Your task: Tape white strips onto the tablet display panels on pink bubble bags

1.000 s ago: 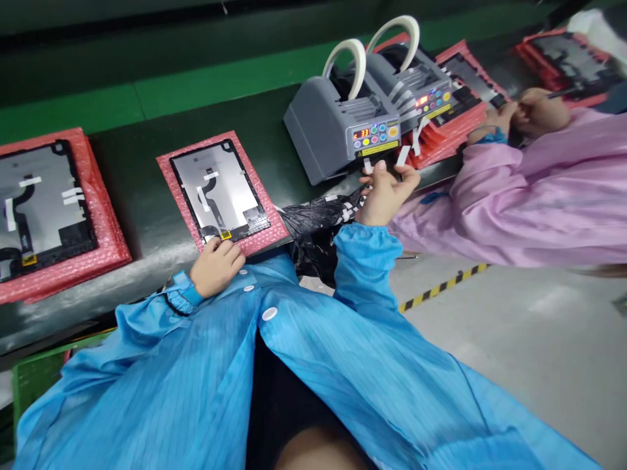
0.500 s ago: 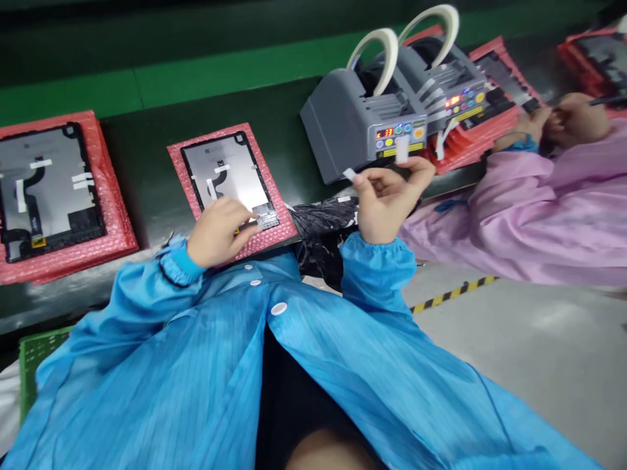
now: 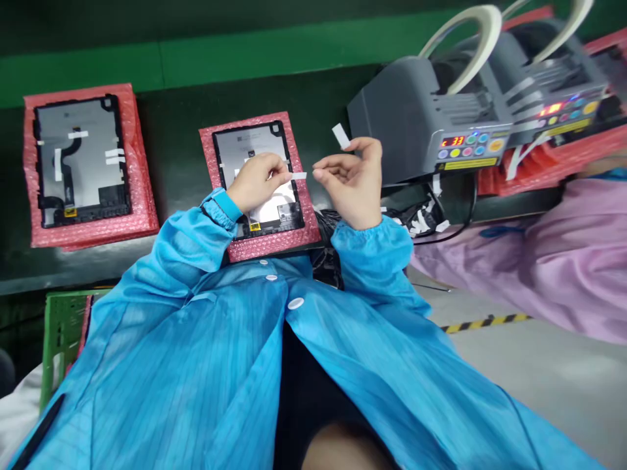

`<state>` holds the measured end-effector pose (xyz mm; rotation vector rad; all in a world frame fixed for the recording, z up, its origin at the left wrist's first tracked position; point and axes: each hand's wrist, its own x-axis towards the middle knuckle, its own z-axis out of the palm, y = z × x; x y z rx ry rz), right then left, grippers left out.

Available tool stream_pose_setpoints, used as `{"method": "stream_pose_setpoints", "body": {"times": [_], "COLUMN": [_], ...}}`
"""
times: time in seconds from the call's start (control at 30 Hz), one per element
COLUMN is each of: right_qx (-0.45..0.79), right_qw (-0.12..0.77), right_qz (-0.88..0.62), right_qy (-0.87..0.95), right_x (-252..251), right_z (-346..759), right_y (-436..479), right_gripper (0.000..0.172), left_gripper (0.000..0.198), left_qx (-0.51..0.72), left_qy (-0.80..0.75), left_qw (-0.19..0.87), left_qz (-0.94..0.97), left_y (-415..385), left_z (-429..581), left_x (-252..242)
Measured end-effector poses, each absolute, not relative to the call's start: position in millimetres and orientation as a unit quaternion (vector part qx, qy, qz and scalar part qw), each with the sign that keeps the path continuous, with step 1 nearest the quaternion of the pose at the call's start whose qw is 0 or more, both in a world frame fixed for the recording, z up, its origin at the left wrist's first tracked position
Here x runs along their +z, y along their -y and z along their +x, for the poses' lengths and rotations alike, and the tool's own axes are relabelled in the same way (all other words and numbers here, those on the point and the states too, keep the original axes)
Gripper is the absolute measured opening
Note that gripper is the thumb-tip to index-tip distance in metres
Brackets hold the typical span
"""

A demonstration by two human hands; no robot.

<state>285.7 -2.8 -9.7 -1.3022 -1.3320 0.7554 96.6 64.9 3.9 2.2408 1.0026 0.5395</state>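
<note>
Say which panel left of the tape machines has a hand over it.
The panel nearer the machines: the left hand partly covers it. The panel farther left has none.

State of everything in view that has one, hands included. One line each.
Left hand: pinching a white strip
Right hand: fingers parted, second strip at one raised fingertip
Middle panel: flat on pink wrap, partly covered by the left hand
Left panel: flat on stacked pink wrap, several white strips on it
Nearer dispenser: powered, display lit
Farther dispenser: powered, digits blurred
</note>
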Motion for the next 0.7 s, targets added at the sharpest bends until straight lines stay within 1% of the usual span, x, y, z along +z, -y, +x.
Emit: {"method": "stream_pose_setpoints", "body": {"times": [0.1, 0.3, 0.5, 0.7], "right_qx": [0.340, 0.367, 0.387, 0.395], "right_qw": [0.523, 0.503, 0.480, 0.427], "right_qz": [-0.545, -0.569, -0.609, -0.679], "right_qy": [0.560, 0.537, 0.499, 0.448], "right_x": [-20.8, -30.5, -39.9, -25.7], "right_z": [289.2, 287.5, 284.5, 271.3], "right_y": [-3.1, -14.1, -29.2, -29.6], "right_gripper": [0.062, 0.059, 0.056, 0.054], "left_gripper": [0.019, 0.020, 0.018, 0.021], "left_qx": [0.196, 0.182, 0.089, 0.031], "left_qy": [-0.389, -0.400, -0.515, -0.536], "left_qw": [0.320, 0.323, 0.256, 0.209], "left_qz": [0.841, 0.838, 0.813, 0.817], "left_y": [-66.8, -69.2, -64.4, -54.9], "left_z": [97.3, 102.6, 117.2, 124.7], "left_x": [3.4, 1.6, 1.8, 6.1]}}
